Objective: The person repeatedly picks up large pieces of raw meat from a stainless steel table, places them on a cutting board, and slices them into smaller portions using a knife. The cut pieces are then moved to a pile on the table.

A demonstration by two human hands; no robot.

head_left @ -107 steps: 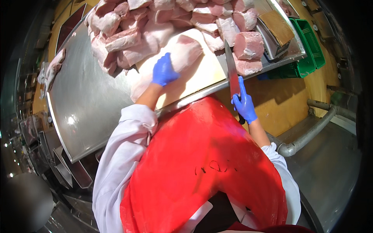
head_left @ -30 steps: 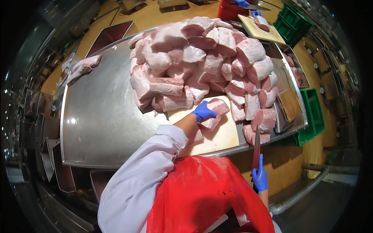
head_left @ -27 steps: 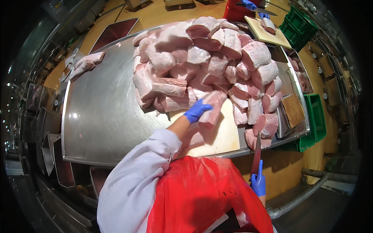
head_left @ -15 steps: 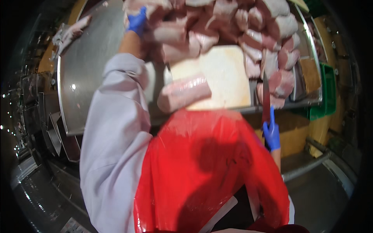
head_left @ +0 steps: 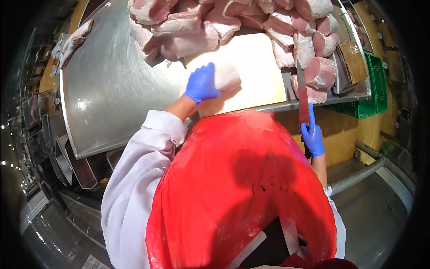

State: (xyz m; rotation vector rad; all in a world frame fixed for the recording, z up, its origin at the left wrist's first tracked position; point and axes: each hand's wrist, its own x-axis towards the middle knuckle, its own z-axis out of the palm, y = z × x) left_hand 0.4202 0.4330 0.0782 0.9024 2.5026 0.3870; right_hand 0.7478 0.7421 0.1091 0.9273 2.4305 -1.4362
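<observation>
A pale pink piece of raw meat (head_left: 227,78) lies on the white cutting board (head_left: 264,85). My left hand (head_left: 202,84), in a blue glove, is closed over its left end and hides that part. Off the board's right side, my right hand (head_left: 313,140), also gloved in blue, grips a long knife (head_left: 302,96) by its handle. The forefinger is stretched along the knife, and the blade points away from me, tip close to the meat pieces on the right. The handle is mostly hidden by the fingers.
A heap of raw meat pieces (head_left: 188,27) covers the far side of the metal table (head_left: 103,76), with more chunks (head_left: 320,71) along the board's right. A meat strip (head_left: 77,41) lies at the table's far left edge. Beyond the right edge stands a green crate (head_left: 375,85).
My left hand has come back from the far heap to the board and taken hold of the meat piece, which now sits farther onto the board. My right hand still holds the knife.
</observation>
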